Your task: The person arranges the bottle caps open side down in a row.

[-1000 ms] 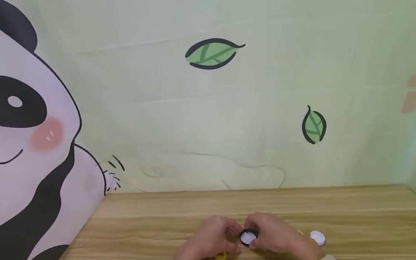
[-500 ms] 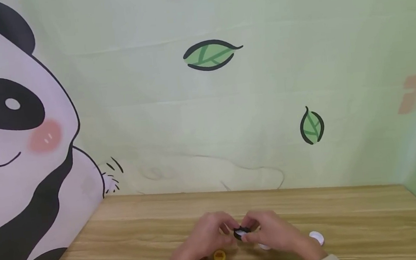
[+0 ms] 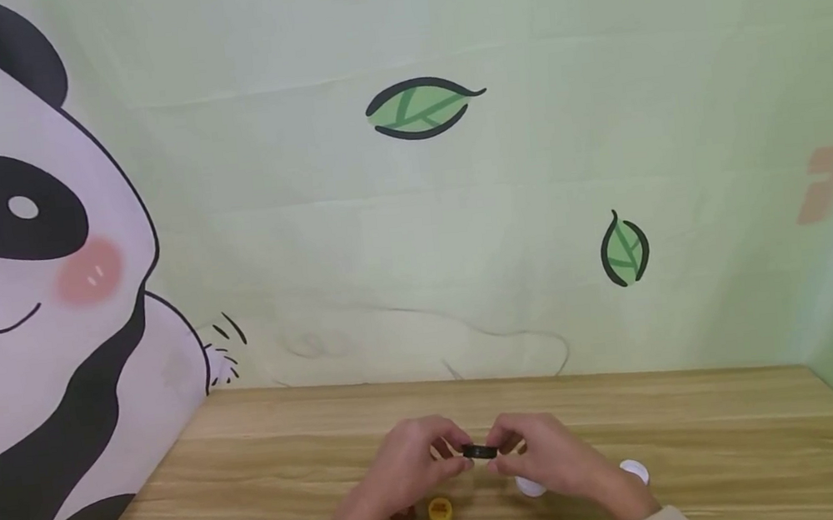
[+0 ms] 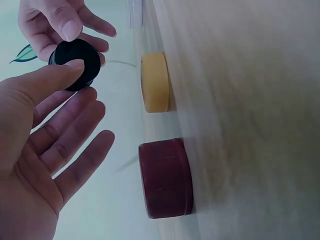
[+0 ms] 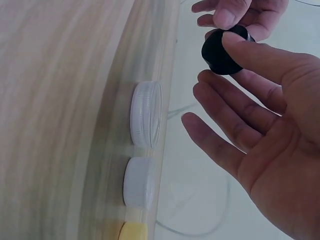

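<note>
A small round black cap (image 3: pixel 479 451) is held up above the table, seen edge-on in the head view. My left hand (image 3: pixel 415 466) pinches its left side, and in the left wrist view that thumb lies over the cap's flat face (image 4: pixel 84 54). From the other side my right hand (image 3: pixel 549 458) pinches it between thumb and fingers; the right wrist view has this thumb across the black cap (image 5: pixel 218 56). The remaining fingers of both hands are spread loosely below it. Under the left hand stand a yellow cap (image 3: pixel 441 510) and a dark red cap (image 4: pixel 166 178).
Near my right hand a white ribbed lid (image 5: pixel 146 115) and a smaller white cap (image 5: pixel 139 182) rest on the wooden table (image 3: pixel 270 458), with another yellow cap (image 5: pixel 134 231) beyond them. A pale green sheet with a printed panda (image 3: pixel 26 272) backs the table.
The black cap has tilted from showing its white inside to edge-on and moved slightly up and left. My left fingers have closed onto it. More of the lower caps shows.
</note>
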Tool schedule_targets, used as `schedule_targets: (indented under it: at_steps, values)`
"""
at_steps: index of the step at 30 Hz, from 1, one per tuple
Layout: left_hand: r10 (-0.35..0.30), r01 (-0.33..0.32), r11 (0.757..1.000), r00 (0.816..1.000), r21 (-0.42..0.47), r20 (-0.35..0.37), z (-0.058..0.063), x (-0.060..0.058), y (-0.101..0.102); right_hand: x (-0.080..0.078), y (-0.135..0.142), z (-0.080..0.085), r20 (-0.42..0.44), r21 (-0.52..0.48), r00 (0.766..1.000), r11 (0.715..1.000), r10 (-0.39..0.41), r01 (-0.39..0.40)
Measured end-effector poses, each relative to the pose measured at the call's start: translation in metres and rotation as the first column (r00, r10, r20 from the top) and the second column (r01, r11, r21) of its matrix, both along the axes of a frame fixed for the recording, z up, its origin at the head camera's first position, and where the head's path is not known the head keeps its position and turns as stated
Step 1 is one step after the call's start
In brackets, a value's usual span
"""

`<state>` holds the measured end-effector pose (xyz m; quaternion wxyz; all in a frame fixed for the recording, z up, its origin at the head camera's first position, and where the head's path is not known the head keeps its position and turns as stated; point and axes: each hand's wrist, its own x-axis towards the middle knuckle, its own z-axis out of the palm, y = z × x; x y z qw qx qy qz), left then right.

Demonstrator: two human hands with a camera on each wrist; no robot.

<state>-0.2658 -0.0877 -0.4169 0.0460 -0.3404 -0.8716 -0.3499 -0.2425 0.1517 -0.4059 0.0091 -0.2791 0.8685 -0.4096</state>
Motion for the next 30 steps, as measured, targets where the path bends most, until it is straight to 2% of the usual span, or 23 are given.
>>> schedule_targets:
  at_steps: [16, 24, 30]
  values:
    - [-0.023, 0.026, 0.998, 0.998, 0.061, -0.050, 0.0001, 0.0015, -0.0003, -0.0019, -0.0001, -0.0018, -0.036, -0.061, 0.999, 0.998, 0.002, -0.004]
    - [-0.045, 0.058, 0.995, 0.989, 0.087, -0.144, -0.0024, 0.0014, -0.0015, -0.0005, -0.0025, -0.0021, -0.032, -0.085, 0.999, 0.996, -0.004, 0.002]
    - [-0.046, 0.059, 0.995, 0.986, 0.080, -0.160, -0.0030, 0.0015, -0.0005, 0.0000, -0.0021, -0.0007, -0.005, -0.089, 1.000, 0.996, -0.001, 0.001]
